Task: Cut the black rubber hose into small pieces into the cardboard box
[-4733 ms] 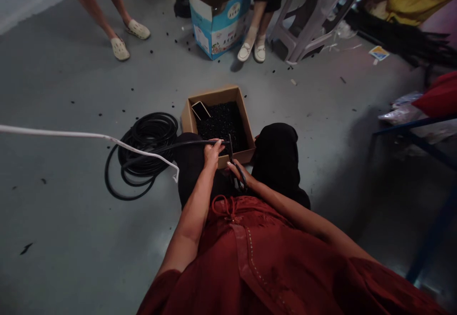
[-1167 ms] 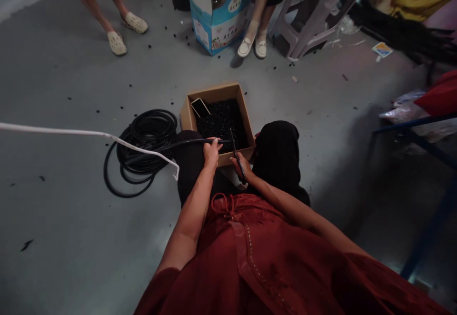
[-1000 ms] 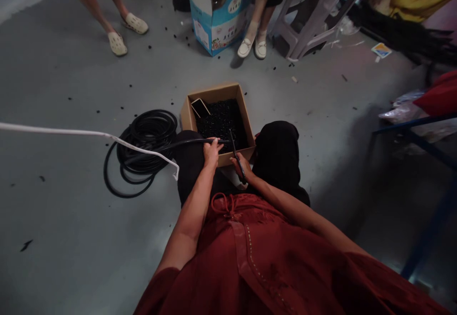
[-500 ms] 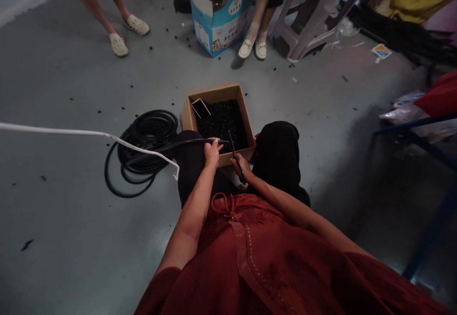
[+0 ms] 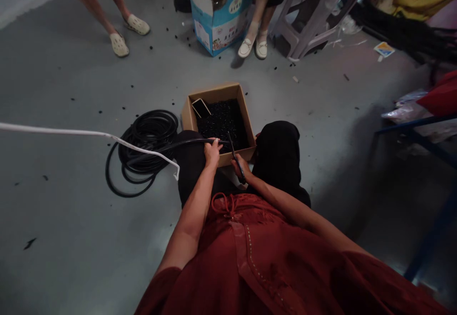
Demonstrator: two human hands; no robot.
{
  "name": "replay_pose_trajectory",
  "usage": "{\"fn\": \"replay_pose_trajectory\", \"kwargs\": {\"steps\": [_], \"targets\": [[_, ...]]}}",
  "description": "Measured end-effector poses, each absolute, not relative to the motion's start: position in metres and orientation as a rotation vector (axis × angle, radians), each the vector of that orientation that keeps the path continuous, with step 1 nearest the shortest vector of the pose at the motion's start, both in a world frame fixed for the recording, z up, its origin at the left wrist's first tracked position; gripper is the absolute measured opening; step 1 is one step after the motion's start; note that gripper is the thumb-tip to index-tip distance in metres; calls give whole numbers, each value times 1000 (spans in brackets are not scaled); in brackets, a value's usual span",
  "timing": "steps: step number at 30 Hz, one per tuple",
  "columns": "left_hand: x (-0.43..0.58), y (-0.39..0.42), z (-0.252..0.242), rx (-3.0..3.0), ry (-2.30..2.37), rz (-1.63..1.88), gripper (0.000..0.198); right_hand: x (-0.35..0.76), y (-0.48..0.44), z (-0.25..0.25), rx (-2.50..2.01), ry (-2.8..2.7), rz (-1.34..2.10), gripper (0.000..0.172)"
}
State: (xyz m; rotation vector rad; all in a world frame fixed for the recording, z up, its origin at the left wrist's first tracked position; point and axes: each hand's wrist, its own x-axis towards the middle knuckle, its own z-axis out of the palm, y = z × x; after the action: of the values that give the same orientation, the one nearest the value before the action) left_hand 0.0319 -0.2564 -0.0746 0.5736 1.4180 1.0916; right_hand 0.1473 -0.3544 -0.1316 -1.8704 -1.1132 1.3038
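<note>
My left hand (image 5: 213, 152) is closed around a black ribbed hose (image 5: 191, 141) near its end, over the near edge of a cardboard box (image 5: 246, 152). The hose runs left across my knee to a coil (image 5: 150, 134) on the floor. In my right hand (image 5: 242, 166) is a pair of dark scissors (image 5: 233, 148), its blades pointing up and away at the hose end. Whether the blades are apart is too small to tell. Many small black pieces (image 5: 228, 120) fill the box, with a phone-like dark rectangle (image 5: 201, 108) in its far left corner.
A white cord (image 5: 89, 133) hangs across the left side above the coil. Farther off are a blue and white carton (image 5: 228, 24), a plastic stool (image 5: 303, 24) and two people's legs and shoes (image 5: 253, 48). A blue metal frame (image 5: 428, 146) stands at the right.
The view has shifted very slightly. Both hands, the hose and the scissors stay in nearly the same place.
</note>
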Motion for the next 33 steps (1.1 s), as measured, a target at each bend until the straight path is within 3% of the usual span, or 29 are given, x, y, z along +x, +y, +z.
{"fn": "replay_pose_trajectory", "kwargs": {"steps": [19,33], "targets": [[32,-256,-75,587,1472,1085,11,146,-351,-121,-1928,-1050,1320,7],[27,-250,-72,522,1345,1115,8,148,-368,-108,-1710,-817,1638,34]]}}
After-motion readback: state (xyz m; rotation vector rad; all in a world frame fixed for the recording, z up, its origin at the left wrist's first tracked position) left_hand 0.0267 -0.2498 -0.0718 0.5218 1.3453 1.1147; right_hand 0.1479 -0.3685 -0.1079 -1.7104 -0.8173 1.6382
